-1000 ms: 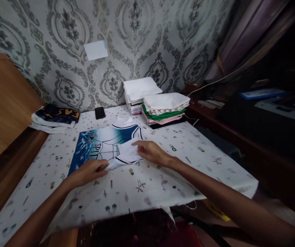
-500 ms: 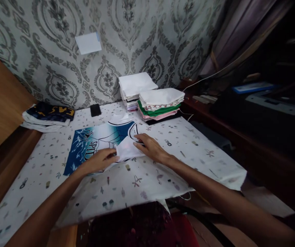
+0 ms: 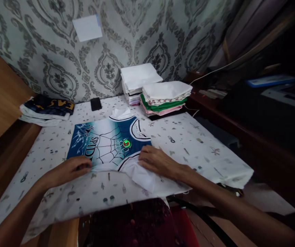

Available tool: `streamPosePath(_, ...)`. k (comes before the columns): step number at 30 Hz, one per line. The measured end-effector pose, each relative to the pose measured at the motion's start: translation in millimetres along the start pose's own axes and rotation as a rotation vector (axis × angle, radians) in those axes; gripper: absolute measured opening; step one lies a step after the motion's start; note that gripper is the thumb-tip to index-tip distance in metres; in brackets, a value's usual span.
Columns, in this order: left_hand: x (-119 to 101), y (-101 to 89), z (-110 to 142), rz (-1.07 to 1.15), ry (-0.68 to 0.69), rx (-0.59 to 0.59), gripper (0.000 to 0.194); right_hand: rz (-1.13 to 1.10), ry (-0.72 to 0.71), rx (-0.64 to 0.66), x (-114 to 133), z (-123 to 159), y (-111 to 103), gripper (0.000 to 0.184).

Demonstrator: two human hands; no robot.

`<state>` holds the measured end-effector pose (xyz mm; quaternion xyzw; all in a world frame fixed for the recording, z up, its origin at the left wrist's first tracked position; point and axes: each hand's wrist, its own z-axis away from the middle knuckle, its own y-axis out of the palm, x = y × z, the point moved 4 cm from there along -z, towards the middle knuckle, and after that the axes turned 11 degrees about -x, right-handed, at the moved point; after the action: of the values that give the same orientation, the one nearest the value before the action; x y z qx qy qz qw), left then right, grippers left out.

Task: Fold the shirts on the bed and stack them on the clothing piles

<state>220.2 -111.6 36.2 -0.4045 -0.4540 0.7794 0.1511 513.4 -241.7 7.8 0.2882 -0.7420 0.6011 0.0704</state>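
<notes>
A blue and white printed shirt [image 3: 106, 142] with a spider-web design lies flat on the patterned cloth-covered table [image 3: 188, 144]. My left hand [image 3: 71, 169] rests on the shirt's near left edge, fingers curled down onto the fabric. My right hand [image 3: 156, 160] presses on the white sleeve [image 3: 147, 178], which spreads out toward the table's near edge; its fingers are bent over the cloth.
Two stacks of folded cloths [image 3: 162, 96] stand at the back by the wallpapered wall. A folded dark garment [image 3: 46, 108] lies at the back left, a black phone [image 3: 95, 103] beside it. A dark wooden shelf [image 3: 240, 120] runs along the right.
The white sleeve, which lay folded over the shirt's front, has been opened out toward the near edge. Both hands moved nearer to me with it, and the whole print now shows.
</notes>
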Motion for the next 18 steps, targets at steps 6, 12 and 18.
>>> streamPosePath(6,34,1.9,41,-0.055,-0.227,0.044,0.038,-0.066,-0.044,-0.012,2,23,-3,0.026)
streamPosePath(12,45,3.9,48,-0.116,-0.265,0.053,0.042,-0.081,-0.127,0.064,26,37,0,0.048)
streamPosePath(18,32,-0.4,49,-0.034,-0.148,-0.085,0.040,-0.023,-0.206,-0.023,37,47,9,0.031)
